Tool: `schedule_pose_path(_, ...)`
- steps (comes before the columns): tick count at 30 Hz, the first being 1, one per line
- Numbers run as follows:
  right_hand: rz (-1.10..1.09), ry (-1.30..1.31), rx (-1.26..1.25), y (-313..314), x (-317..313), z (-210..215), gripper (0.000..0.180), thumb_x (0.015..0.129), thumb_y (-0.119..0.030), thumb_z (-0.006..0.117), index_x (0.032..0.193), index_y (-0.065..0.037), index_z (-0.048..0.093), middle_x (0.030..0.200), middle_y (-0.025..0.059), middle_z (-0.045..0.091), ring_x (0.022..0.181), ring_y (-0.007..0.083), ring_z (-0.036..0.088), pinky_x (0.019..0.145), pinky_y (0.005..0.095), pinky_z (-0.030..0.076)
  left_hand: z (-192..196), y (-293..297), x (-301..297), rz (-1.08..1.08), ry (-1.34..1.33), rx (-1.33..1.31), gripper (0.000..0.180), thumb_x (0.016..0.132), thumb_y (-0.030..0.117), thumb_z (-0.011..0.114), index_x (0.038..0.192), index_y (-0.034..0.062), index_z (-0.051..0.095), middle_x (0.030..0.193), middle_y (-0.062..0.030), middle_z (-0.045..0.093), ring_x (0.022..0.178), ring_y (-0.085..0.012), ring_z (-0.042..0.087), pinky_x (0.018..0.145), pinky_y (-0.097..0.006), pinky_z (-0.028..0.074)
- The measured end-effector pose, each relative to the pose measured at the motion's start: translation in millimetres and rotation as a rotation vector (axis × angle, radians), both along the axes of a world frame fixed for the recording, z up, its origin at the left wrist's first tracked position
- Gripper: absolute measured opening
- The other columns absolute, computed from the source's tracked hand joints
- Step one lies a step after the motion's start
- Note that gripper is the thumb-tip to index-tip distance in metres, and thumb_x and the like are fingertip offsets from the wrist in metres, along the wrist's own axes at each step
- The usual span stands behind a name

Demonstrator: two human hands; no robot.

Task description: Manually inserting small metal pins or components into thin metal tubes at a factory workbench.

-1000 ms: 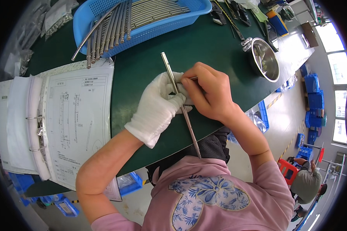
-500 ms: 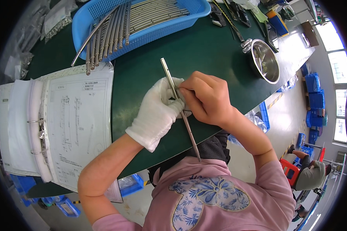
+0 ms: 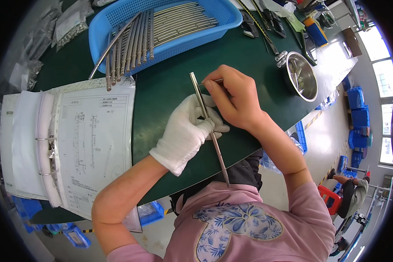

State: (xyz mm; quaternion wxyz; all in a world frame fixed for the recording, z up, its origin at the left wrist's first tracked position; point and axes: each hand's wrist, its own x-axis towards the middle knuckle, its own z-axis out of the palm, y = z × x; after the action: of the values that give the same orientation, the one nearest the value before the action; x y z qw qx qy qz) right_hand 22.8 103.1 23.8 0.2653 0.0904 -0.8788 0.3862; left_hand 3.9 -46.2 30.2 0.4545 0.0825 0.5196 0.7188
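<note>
My left hand [image 3: 182,132], in a white glove, is closed around a slim metal tube [image 3: 218,153] with small holes along it. The tube slants from above the glove down toward my lap. My bare right hand [image 3: 236,99] pinches a thin metal pin-like tool [image 3: 200,84], most of it hidden by the fingers. Its tip meets the tube's side a little below the upper end; whether it sits inside a hole is too small to tell.
A blue plastic basket [image 3: 174,51] of similar tubes stands at the back. An open ring binder with drawings [image 3: 96,144] lies left. At right sits a steel bowl [image 3: 313,90] of small parts, with two metal cylinders [image 3: 281,59] beside it. Hand tools [image 3: 273,19] lie behind.
My right hand has moved up along the tube, bringing the thin tool from just above the gloved fingers to near the tube's upper end. The left hand's fingers have loosened slightly.
</note>
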Motion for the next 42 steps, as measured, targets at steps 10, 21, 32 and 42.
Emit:
schedule_pose_path(10, 0.07, 0.13, 0.194, -3.6, -10.4, 10.2, 0.003, 0.075, 0.002, 0.055, 0.074, 0.0, 0.055, 0.063, 0.0083, 0.051, 0.05, 0.0196, 0.049, 0.045, 0.0277, 0.037, 3.6, -2.6, -5.9, -0.017, 0.01, -0.026, 0.027, 0.081, -0.009, 0.04, 0.107, -0.0001, 0.04, 0.084, -0.0083, 0.054, 0.073, -0.0197, 0.063, 0.069, -0.029, 0.053)
schedule_pose_path(21, -0.121, 0.013, -0.349, 22.4, 0.4, -1.7, 0.003, 0.078, -0.002, 0.059, 0.076, -0.001, 0.057, 0.06, 0.0066, 0.053, 0.047, 0.0097, 0.047, 0.043, 0.0228, 0.036, 18.3, -7.4, 1.0, 0.048, -0.003, -0.079, 0.035, 0.089, 0.004, 0.042, 0.123, -0.0009, 0.034, 0.086, -0.0062, 0.052, 0.064, -0.0124, 0.057, 0.059, -0.027, 0.052)
schedule_pose_path(32, -0.113, 0.18, -0.254, 18.3, -2.5, 5.3, 0.006, 0.073, -0.006, 0.061, 0.071, -0.006, 0.055, 0.062, 0.0063, 0.055, 0.048, 0.0201, 0.053, 0.043, 0.029, 0.04, 62.4, -29.1, -213.1, 0.142, 1.335, -1.349, 0.028, 0.078, 0.011, 0.047, 0.101, 0.0017, 0.061, 0.088, -0.0211, 0.062, 0.076, -0.0325, 0.062, 0.068, -0.039, 0.049)
schedule_pose_path(42, -0.116, 0.224, -0.196, 21.9, -2.5, 2.6, 0.01, 0.072, -0.01, 0.059, 0.068, -0.007, 0.051, 0.063, 0.0068, 0.053, 0.053, 0.0266, 0.054, 0.045, 0.0354, 0.042, 71.0, 42.2, -190.6, -0.037, 1.465, -1.687, 0.025, 0.079, 0.023, 0.052, 0.09, 0.0051, 0.065, 0.095, -0.0195, 0.062, 0.093, -0.0341, 0.059, 0.079, -0.04, 0.047)
